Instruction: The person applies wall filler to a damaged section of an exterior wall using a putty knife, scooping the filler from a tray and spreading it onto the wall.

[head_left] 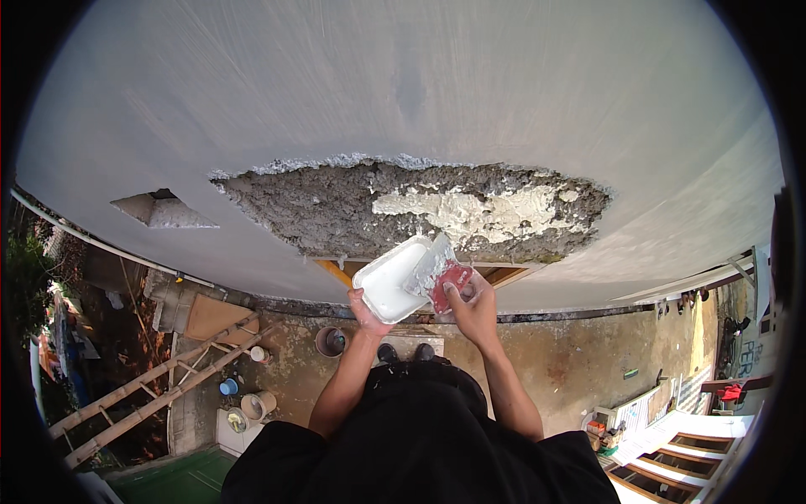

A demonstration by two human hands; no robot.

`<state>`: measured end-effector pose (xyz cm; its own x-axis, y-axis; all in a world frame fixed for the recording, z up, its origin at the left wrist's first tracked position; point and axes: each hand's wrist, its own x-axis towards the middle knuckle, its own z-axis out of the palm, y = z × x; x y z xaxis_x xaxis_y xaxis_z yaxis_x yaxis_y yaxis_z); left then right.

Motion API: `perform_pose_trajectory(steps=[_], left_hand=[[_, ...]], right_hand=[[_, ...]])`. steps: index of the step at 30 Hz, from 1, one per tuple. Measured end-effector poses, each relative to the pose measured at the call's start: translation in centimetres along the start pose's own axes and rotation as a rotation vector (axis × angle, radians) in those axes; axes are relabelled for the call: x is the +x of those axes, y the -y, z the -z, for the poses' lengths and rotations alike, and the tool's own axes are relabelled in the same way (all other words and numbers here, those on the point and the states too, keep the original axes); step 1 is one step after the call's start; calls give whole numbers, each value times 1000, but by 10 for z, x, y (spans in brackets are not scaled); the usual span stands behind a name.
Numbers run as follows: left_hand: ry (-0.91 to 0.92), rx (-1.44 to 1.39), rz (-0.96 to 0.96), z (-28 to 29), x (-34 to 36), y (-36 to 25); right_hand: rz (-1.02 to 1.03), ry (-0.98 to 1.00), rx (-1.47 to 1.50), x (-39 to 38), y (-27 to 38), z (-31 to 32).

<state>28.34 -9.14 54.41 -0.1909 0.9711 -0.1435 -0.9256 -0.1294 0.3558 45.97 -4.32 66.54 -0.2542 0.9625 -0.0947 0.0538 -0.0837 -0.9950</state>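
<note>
Wall (403, 76): grey, spans the upper view; smooth open face above and to the right of the patch.
Floor (579, 353): well below, bare stretch out past the right forearm.
Rough patch (294, 210): ragged edge all round, whitish along the top; lower edge overlapped by tray and blade in view, gap in depth can't tell.
Filler (478, 214): off-white, lumpy, on the patch's middle and right; left part bare.
Tray (388, 254): white, tilted in view, between both hands, up and right of the left one.
Left hand (366, 314): grasping tray at its lower-left edge.
Right hand (472, 304): gripping scraper by its red handle.
Scraper (441, 273): left of right hand's fingers, smeared blade over tray's right end; contact unclear.
</note>
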Motion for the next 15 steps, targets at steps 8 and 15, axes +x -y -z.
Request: perform_pose_trajectory(steps=[8, 15], left_hand=[[36, 10, 96, 1, -9, 3], [20, -1, 101, 3, -12, 3]], right_hand=[[296, 37, -719, 3, -6, 33], [568, 20, -833, 7, -25, 46]])
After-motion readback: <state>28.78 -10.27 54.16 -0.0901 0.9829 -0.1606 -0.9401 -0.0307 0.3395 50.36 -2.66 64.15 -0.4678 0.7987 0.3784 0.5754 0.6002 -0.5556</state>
